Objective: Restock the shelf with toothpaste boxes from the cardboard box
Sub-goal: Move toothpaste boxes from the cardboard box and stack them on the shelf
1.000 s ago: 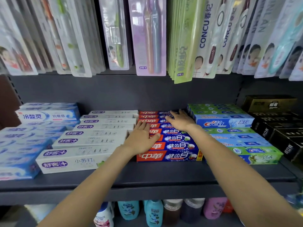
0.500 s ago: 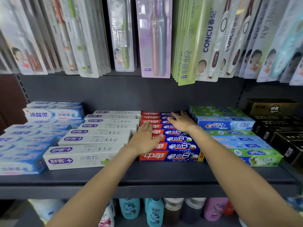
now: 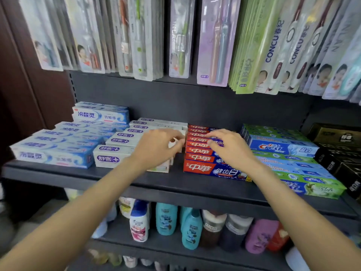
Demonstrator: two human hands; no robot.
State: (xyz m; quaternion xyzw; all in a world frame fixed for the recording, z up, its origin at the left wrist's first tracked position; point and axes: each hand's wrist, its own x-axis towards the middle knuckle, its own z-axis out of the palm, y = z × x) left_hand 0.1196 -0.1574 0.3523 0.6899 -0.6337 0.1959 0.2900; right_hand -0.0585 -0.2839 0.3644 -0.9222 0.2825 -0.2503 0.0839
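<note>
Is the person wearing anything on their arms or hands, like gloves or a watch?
No. Both forearms are bare as far up as the picture shows, with no sleeves in view. The left hand and the right hand have no gloves, and no watch, bracelet or ring shows on either one. The picture is a bit blurry, so something tiny could be missed.

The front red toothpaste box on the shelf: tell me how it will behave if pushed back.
The front red toothpaste box looks like a stiff carton, so it should probably slide flat on the shelf rather than tip. Packed rows behind would likely resist. It is probably light for its size.
</note>
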